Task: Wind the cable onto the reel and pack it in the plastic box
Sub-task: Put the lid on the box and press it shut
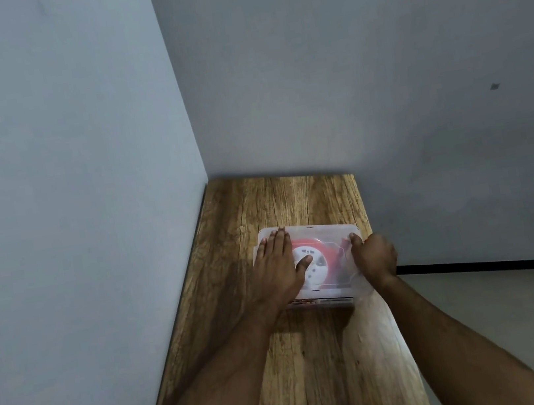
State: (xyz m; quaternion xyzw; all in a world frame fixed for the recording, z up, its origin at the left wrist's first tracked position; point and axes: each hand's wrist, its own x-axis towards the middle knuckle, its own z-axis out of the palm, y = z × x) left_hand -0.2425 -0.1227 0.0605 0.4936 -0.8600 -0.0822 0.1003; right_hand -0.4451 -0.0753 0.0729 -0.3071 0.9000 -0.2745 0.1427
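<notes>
I am watching both hands working on the translucent plastic box [318,257] that is sitting on the wooden worktop [315,351], near the corner where two grey walls meet. The red and white cable reel [316,264] is lying flat inside it, its white socket face showing through the clear lid [318,232], so the packing looks nearly done and what remains, I judge, is seating the lid.

The left hand [276,263] is lying flat and open across the lid's left half, fingers straight and reaching toward the far edge, thumb stretched over the reel's white face. It seems to be pressing down to hold the lid and box steady. The right hand [372,256] is curling round the right edge of the box, thumb on top near the corner and the other fingers tucked out of view down the side, which reads to me as squeezing that edge to snap it shut.

I cannot tell whether any latch has caught; the plastic is blurred there. The cable itself is not distinguishable from the red of the reel.
</notes>
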